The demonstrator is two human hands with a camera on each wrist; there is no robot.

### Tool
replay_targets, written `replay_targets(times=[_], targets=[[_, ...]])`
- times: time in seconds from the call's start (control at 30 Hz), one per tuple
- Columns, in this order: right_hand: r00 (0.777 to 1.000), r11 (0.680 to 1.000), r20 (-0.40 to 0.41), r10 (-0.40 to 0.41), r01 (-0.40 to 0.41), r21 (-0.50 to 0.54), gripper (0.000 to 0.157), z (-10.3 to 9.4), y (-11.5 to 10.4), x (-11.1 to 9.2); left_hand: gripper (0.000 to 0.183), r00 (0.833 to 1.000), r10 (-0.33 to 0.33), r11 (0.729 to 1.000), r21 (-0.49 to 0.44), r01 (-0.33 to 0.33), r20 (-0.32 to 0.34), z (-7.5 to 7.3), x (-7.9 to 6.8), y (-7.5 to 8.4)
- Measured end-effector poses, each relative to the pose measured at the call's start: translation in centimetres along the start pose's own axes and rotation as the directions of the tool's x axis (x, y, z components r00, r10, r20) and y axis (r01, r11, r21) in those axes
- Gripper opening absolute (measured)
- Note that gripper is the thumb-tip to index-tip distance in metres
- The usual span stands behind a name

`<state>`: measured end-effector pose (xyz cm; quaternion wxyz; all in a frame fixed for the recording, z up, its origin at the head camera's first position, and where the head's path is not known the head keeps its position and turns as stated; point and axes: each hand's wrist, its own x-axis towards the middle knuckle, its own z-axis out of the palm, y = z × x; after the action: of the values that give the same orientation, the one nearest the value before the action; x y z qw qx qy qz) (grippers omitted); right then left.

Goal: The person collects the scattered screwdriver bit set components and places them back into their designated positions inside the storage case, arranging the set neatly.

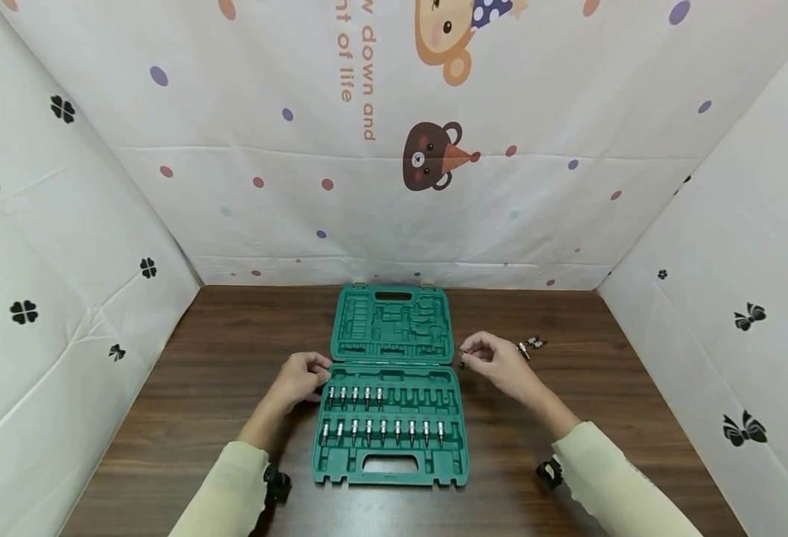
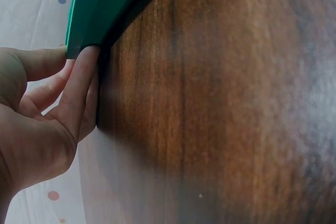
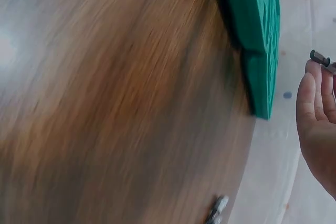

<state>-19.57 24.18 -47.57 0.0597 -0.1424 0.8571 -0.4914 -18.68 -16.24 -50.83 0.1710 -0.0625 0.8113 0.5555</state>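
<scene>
An opened green plastic tool case lies on the table, with two rows of silver bit sockets standing in its near half. The back row is filled on its left side, and its right slots are bare. My left hand holds the case's left edge near the hinge; in the left wrist view the thumb and fingers pinch the green rim. Just right of the case, my right hand pinches a small bit socket at its fingertips, dark tip outward. Its other end is hidden by the fingers.
Several loose bit sockets lie on the brown wooden table beyond my right hand. The case's lid, with moulded recesses, lies folded back toward the rear wall. Printed white cloth walls enclose the table at the back and both sides.
</scene>
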Motion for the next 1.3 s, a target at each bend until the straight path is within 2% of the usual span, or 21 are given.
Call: replay_targets(times=[0.17, 0.47, 0.77, 0.9, 1.1, 1.3], targets=[[0.998, 0.999, 0.061, -0.016, 0.013, 0.051, 0.021, 1.2, -1.0, 0.5, 0.017, 1.0, 0.009, 1.0, 0.005, -0.009, -0.004, 0.0, 0.1, -0.2], [0.988, 0.997, 0.145, -0.051, 0.042, 0.061, 0.021, 3.6, -2.1, 1.5, 0.017, 1.0, 0.012, 1.0, 0.006, -0.012, -0.008, 0.1, 0.4, -0.5], [0.964, 0.994, 0.251, -0.085, 0.067, 0.083, 0.017, 5.5, -3.4, 2.6, 0.017, 1.0, 0.007, 1.0, -0.005, -0.007, -0.009, 0.0, 0.3, -0.4], [0.953, 0.994, 0.288, -0.099, 0.084, 0.062, 0.016, 6.4, -3.6, 3.0, 0.018, 1.0, 0.007, 1.0, -0.005, -0.007, -0.008, -0.1, 0.2, -0.3], [0.938, 0.997, 0.338, -0.074, 0.082, -0.009, 0.013, 7.6, -4.0, 3.2, 0.018, 1.0, 0.003, 1.0, -0.011, -0.003, 0.001, -0.1, 0.2, -0.3], [0.935, 0.993, 0.352, -0.053, 0.088, -0.085, 0.012, 8.5, -4.2, 3.2, 0.018, 1.0, -0.001, 1.0, -0.019, 0.001, -0.008, 0.0, 0.3, -0.3]])
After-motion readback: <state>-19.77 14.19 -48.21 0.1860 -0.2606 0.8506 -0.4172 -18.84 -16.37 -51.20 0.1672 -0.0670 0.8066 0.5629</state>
